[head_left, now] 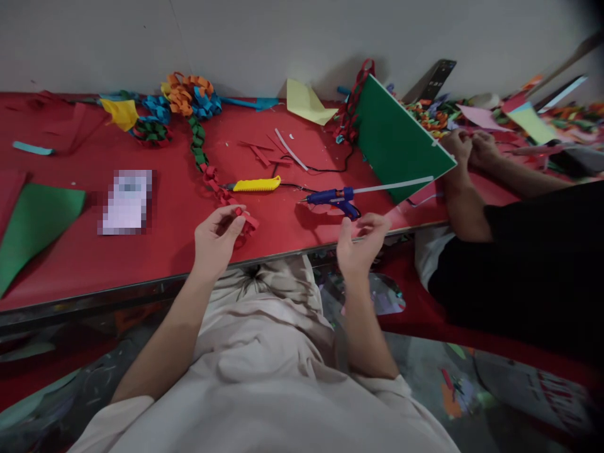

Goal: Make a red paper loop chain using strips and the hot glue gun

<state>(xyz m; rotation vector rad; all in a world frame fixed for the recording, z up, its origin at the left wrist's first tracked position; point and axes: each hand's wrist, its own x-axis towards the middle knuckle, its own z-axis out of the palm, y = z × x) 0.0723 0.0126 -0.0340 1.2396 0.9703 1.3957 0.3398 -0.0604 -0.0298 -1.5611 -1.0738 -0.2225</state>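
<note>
My left hand (214, 242) pinches a red paper strip (248, 221) at the near end of a paper chain. That chain (198, 148) runs back over the table through red and green links to a heap of orange and blue loops (191, 94). My right hand (361, 245) is at the table edge, thumb and fingers apart, just below the handle of a blue glue gun (333, 197). A long glue stick (394, 185) juts from the gun's back. Behind and left of the gun lies a yellow utility knife (257, 184).
A green board (401, 138) leans upright at right; beyond it are another person's hands (472, 148). A blurred-out pale rectangle (127, 201) and green paper (40, 220) lie left. Red strips (259, 154), a loose glue stick (290, 149) and yellow paper (309, 104) lie farther back.
</note>
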